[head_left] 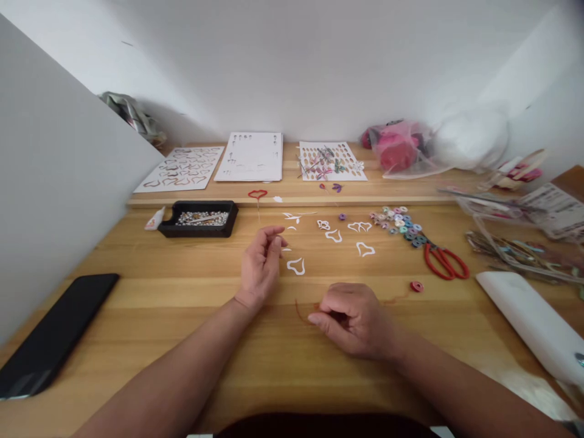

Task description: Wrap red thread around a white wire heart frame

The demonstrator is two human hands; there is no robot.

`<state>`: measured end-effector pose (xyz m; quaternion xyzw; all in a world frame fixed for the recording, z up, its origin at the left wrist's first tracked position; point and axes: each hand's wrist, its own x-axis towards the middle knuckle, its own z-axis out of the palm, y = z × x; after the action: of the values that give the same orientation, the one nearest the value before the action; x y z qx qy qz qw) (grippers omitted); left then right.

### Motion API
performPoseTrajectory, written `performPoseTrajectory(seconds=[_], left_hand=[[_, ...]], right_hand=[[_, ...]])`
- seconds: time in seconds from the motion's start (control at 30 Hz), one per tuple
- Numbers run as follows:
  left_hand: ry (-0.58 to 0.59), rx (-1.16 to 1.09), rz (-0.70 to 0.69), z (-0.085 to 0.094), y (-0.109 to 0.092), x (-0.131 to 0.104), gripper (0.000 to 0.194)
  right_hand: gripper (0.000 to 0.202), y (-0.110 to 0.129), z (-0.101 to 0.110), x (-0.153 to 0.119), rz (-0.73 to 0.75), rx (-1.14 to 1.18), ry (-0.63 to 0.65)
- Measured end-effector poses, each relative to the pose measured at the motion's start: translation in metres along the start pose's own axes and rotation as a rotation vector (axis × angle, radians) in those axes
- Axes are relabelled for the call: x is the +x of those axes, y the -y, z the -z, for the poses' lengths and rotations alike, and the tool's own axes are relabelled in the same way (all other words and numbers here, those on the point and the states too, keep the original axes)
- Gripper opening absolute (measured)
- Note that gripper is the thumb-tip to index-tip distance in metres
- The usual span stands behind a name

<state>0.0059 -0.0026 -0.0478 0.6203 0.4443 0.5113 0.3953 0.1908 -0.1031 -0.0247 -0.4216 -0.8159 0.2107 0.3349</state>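
Note:
My right hand (353, 319) hovers low over the wooden table (182, 359), thumb and fingers pinched on an orange-red thread (298, 310). One loose end curls out left of the fingertips; on the other side the thread runs towards a small red bobbin (417, 286). My left hand (262, 264) is raised beside several white paper cut-outs, fingers loosely bent and thumb a little apart, with nothing visible in it. Close to it lie a white heart-like outline (296, 266) and a white leafy sprig shape (292, 217). Beyond it is a red wire-like outline (258, 194) on a stem.
Left are a black tray (198, 230) of beads, a small glue tube (155, 219) and a black phone (59, 331). Right are several coloured bobbins (401, 223), red-handled scissors (447, 263) and a white oblong case (529, 322). Paper sheets (249, 157) lie on the raised back ledge.

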Motion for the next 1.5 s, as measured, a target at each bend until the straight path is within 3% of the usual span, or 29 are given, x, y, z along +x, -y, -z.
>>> performPoseTrajectory(seconds=[0.1, 0.4, 0.8, 1.27, 1.5], left_hand=[[-0.023, -0.016, 0.019, 0.001, 0.000, 0.002, 0.025], [0.112, 0.188, -0.061, -0.001, 0.006, -0.003, 0.018], [0.146, 0.352, -0.094, 0.001, 0.005, -0.004, 0.021], [0.180, 0.376, -0.086, 0.002, 0.016, -0.003, 0.026], [0.224, 0.357, -0.050, 0.002, 0.007, -0.005, 0.029]], right_hand=[[0.032, 0.000, 0.000, 0.001, 0.001, 0.007, 0.001], [0.031, -0.002, -0.002, -0.001, -0.005, 0.000, 0.014], [0.038, -0.005, -0.007, 0.001, 0.017, 0.013, -0.003], [0.040, -0.010, -0.007, 0.002, -0.012, -0.050, -0.021], [0.037, -0.012, -0.007, 0.002, -0.052, -0.080, -0.031]])
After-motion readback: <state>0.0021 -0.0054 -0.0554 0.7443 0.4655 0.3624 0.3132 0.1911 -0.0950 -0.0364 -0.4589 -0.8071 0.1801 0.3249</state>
